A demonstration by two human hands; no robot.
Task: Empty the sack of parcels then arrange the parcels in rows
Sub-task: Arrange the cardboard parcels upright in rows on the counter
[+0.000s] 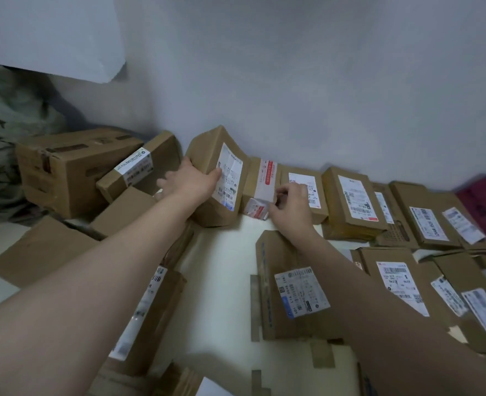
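White floor [222, 267], left hand [192, 181] holds labelled box [204, 155]

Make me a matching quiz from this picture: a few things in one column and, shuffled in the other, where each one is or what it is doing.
Column one:
1. left hand
2. right hand
3. sack
4. dark red parcel

Column two:
a. at the far right end of the back row
b. grips the tilted brown box
c. slumped at the far left
d. holds the small red-labelled parcel

Pairs: 1-b, 2-d, 3-c, 4-a.
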